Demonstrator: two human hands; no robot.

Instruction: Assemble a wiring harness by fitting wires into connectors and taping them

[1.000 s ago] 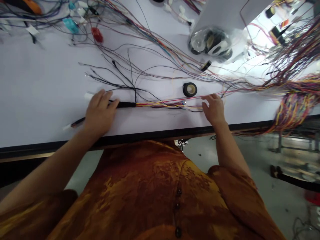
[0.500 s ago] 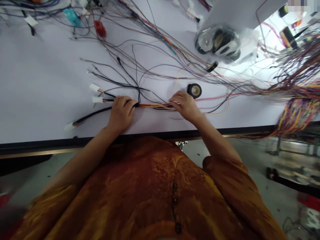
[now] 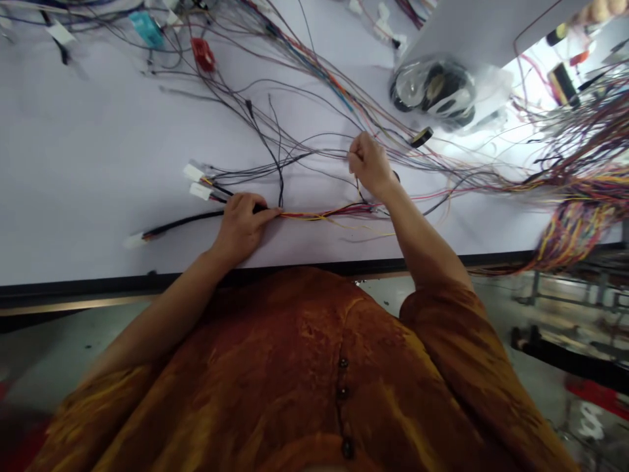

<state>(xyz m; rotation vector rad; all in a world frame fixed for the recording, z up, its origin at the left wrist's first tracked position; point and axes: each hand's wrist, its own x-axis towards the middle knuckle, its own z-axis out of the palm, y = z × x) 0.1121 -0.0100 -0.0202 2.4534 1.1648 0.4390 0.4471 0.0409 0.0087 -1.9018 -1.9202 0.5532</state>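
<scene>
Left Hand Gripping Taped Harness, Right Hand Curling Above Its Wires

The wire harness (image 3: pixel 307 215) is lying across the bench (image 3: pixel 98 151) near its front edge, its black-taped section running under the left hand (image 3: pixel 243 226). That hand is closing around the tape, its thumb pointing along the loose red and yellow wires leading right. The right hand (image 3: pixel 369 162) is curling its fingers closed above those wires; a yellow-and-black wire (image 3: pixel 359 189) is running up beneath it, though one cannot tell whether the fingers are gripping it.

Left of the left hand, two white connectors (image 3: pixel 200 191) are sitting close together, and a black cable (image 3: pixel 184 224) is stretching away to a blurred white end. Thin dark wires are fanning out behind the harness. A tape roll (image 3: pixel 421 137) is resting beyond the right hand, near a clear plastic bag (image 3: pixel 435 88). Farther back, a red connector (image 3: pixel 203 54) and a teal connector (image 3: pixel 146 29) are lying among tangled wires.
</scene>
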